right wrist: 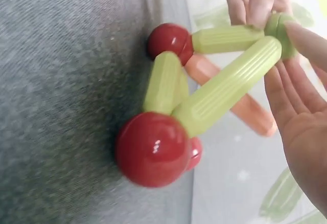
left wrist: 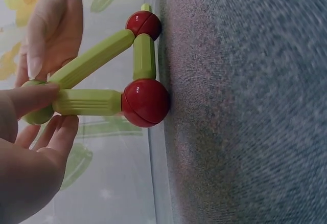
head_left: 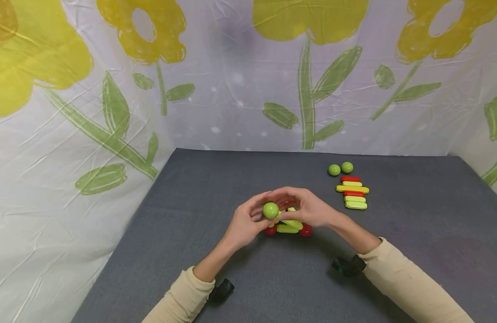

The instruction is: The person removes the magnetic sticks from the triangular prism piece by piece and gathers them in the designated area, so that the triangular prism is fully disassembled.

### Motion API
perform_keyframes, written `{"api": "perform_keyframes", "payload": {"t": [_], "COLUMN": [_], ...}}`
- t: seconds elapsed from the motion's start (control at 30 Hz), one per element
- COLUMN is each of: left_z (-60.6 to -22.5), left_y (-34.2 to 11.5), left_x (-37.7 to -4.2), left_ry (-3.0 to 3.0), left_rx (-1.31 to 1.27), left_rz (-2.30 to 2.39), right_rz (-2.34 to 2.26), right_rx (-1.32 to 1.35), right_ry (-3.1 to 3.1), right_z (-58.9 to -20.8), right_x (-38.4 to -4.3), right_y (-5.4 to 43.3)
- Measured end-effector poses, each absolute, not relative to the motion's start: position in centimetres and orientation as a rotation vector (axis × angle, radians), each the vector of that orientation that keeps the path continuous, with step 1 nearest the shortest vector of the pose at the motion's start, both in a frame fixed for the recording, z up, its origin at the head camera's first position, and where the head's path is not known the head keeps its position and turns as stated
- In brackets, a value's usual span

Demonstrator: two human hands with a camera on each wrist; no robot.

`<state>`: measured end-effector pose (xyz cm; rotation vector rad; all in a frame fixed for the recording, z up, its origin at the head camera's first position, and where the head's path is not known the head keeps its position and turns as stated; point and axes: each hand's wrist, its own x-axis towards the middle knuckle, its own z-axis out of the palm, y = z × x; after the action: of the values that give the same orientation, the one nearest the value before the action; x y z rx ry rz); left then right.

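Observation:
Both hands hold a green ball (head_left: pixel 270 210) at the top of a small frame of magnetic balls and rods. In the left wrist view, the thumb and fingers of my left hand (left wrist: pixel 30 162) pinch this ball from one side. My right hand (right wrist: pixel 306 116) grips it from the other, thumb on top and fingers below. Two yellow-green rods (right wrist: pixel 230 86) slope down from the ball to red balls (left wrist: pixel 146 103). A shorter yellow-green rod (left wrist: pixel 144 58) joins the red balls low on the tabletop. An orange rod (right wrist: pixel 255 115) shows behind, partly hidden.
On the dark table (head_left: pixel 183 193), two loose green balls (head_left: pixel 334 170) lie at the back right. In front of them is a row of red, yellow and yellow-green rods (head_left: pixel 355 205). A flowered cloth (head_left: pixel 232 107) hangs behind the table.

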<state>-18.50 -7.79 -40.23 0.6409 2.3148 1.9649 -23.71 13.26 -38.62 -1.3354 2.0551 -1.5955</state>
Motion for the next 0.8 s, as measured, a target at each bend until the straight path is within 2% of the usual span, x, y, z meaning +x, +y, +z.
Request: {"api": "perform_keyframes", "payload": {"t": [0.43, 0.8], "left_z": [-41.0, -41.1], "left_y": [-7.8, -7.7], "left_x": [-18.7, -18.8], "left_ry": [2.282, 2.315], "left_rx": [0.603, 0.598], "left_rz": [1.979, 1.991], "right_rz": [-1.283, -1.283], "right_rx": [-1.839, -1.977], "right_ry": [2.298, 2.393], "right_z": [-38.4, -38.8], "right_x": [-23.5, -22.9], "right_y": [12.0, 11.9]}}
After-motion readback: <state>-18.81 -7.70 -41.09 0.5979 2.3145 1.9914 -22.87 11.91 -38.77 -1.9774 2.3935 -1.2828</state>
